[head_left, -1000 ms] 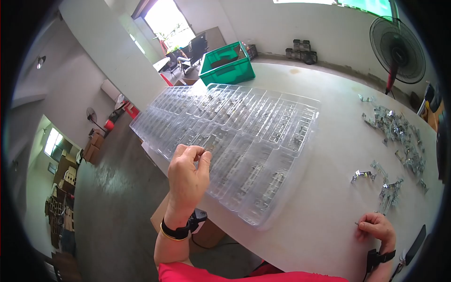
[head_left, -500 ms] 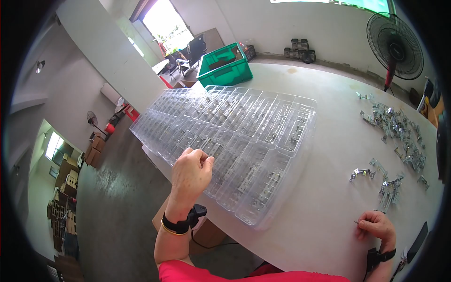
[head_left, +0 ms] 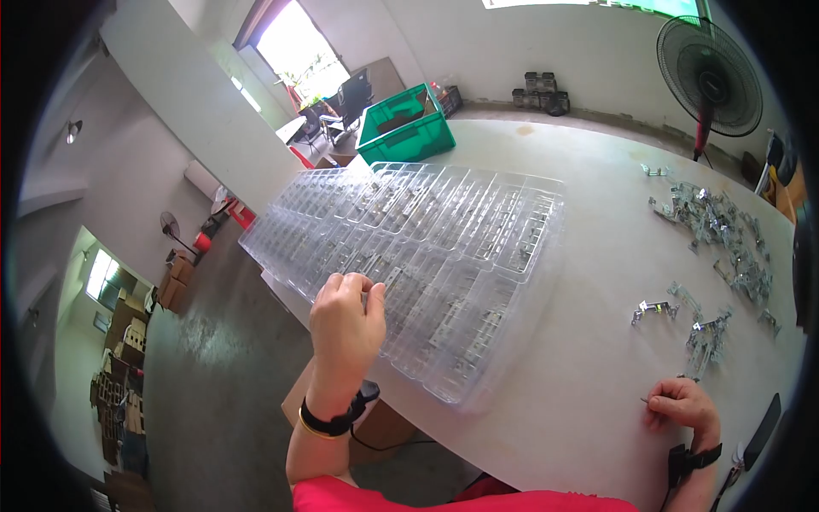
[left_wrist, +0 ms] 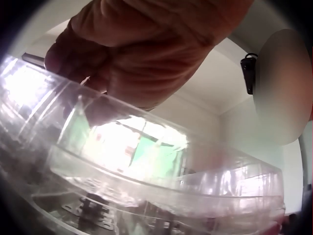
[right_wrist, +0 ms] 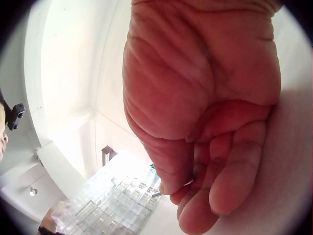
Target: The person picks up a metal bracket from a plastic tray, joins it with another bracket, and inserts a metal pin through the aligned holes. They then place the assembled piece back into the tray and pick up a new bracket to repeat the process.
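A large clear plastic tray (head_left: 546,224) with many compartments, several holding small metal clips, lies across the white table (head_left: 589,375). My left hand (head_left: 365,292) hovers over the tray's near-left compartments, fingers curled with the thumb against the fingertips. In the left wrist view the left hand (left_wrist: 93,83) sits just above the tray rim (left_wrist: 161,183), and a small glint of metal shows at the fingertips. My right hand (head_left: 664,406) rests on the table near the front edge as a curled fist. It pinches a small metal part (right_wrist: 188,184), whose thin end pokes out leftward.
Loose metal clips lie in a heap (head_left: 721,229) at the far right and a smaller cluster (head_left: 704,337) just beyond my right hand. A green bin (head_left: 401,128) stands behind the tray, a standing fan (head_left: 708,77) beyond the table. The table's left edge drops to the floor.
My left hand has shifted slightly nearer and lower over the tray's near-left compartments. The right hand has stayed in place.
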A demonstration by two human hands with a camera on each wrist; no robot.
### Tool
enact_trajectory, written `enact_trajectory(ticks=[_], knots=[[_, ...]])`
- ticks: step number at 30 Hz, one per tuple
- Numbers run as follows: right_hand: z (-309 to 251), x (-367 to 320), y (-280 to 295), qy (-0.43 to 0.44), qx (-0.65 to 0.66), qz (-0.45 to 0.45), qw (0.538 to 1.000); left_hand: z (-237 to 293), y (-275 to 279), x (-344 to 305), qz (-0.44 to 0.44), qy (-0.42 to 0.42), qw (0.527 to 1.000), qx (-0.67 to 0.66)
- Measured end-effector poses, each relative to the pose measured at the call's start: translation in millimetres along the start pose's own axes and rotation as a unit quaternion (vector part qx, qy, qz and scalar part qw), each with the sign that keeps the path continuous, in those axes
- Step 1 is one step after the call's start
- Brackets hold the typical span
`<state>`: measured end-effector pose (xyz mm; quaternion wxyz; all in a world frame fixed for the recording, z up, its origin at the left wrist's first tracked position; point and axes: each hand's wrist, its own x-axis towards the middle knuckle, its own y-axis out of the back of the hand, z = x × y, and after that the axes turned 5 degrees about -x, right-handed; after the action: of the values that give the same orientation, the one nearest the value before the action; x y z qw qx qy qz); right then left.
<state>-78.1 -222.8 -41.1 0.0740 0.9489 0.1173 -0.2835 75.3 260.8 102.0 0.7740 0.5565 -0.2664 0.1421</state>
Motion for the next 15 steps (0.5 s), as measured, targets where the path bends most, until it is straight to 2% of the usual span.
enact_trajectory(ticks=[1,3,4,5,7,9,11,13,15], knots=[[-1.9,-0.6,-0.6,-0.001,-0.001,-0.004,1.0,11.9,4.9,-5.3,0.0,-0.002,1.0,0.001],[-3.7,-1.2,-0.6,-0.001,-0.001,-0.009,1.0,44.5,15.4,-20.6,0.052,-0.1,0.992,-0.058],[-3.6,-0.9,-0.6,-0.001,-0.004,-0.012,1.0,61.2,19.2,-29.0,0.05,-0.165,0.981,-0.086],[-3.4,-0.5,-0.9,-0.002,-0.006,-0.015,1.0,78.5,22.0,-38.5,0.047,-0.229,0.966,-0.113],[-3.3,-0.4,-1.4,0.004,-0.008,-0.016,1.0,114.9,23.7,-63.6,-0.018,-0.286,0.937,-0.201],[0.2,-2.1,-2.7,0.01,-0.009,-0.017,1.0,143.2,6.1,-82.3,-0.081,-0.32,0.878,-0.348],[3.1,-3.5,-2.7,0.022,-0.019,-0.023,0.999,170.2,-20.0,-103.9,-0.157,-0.331,0.829,-0.422],[2.2,-7.3,-7.4,0.011,-0.047,-0.047,0.998,198.2,-47.4,-121.1,-0.173,-0.36,0.792,-0.462],[-1.0,-16.2,-16.9,-0.002,-0.072,-0.068,0.995,226.9,-78.0,-134.5,-0.167,-0.345,0.783,-0.491]])
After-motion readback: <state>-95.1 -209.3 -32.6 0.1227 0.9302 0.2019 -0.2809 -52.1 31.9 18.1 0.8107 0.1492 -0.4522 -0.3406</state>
